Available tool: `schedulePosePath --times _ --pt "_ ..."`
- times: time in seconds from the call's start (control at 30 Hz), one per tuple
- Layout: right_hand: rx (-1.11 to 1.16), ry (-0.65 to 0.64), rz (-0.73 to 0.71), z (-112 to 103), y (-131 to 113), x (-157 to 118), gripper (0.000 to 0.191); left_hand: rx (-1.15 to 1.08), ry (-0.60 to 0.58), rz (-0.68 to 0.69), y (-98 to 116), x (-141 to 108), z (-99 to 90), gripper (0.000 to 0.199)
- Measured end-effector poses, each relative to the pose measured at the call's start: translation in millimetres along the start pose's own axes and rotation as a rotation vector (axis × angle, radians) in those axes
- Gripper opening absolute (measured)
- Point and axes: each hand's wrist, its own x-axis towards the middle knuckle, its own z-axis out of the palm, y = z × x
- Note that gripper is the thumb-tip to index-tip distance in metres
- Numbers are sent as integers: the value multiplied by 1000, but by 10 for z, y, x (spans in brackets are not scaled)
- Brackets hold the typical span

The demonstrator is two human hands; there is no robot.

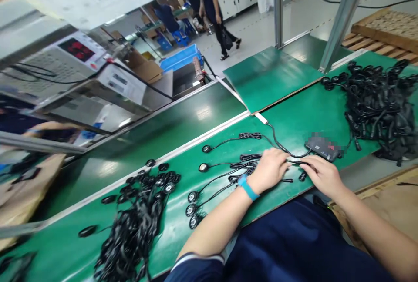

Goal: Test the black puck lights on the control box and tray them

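Both hands are at a black cable above the green bench top. My left hand, with a blue wristband, has its fingers closed on one part of the cable. My right hand pinches the cable a little further right. Just behind it lies a black box with a cable running from it. Left of my hands, several round black parts, such as one with a pale face, lie in a column, their cords leading to tied bundles. A black connector rests between my hands.
A tangled heap of round parts and cords lies at left, and a larger heap at right. A raised green board stands behind, beside a metal post. A person is walking in the background.
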Motion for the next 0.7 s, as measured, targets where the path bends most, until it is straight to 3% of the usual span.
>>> schedulePosePath --times 0.07,0.17,0.23,0.33,0.4,0.47,0.7 --pt "-1 106 45 -67 -53 -61 19 44 141 -68 -133 -248 -252 27" --pt "-112 282 107 -214 -69 -163 15 226 323 -272 -610 -756 -653 33" --pt "-221 336 152 -315 -30 -229 14 362 330 -483 -1012 -1103 -867 49" --pt "-332 311 215 -411 48 -315 21 403 219 -781 -1457 -1539 -1059 61" --pt "-376 264 225 -424 87 -352 26 316 172 -906 -1590 -1731 -1094 56" --pt "-412 216 221 -411 107 -369 29 231 179 -948 -1635 -1831 -1070 50" --pt "-516 163 183 -415 107 -369 30 241 263 -843 -1698 -1908 -934 41"
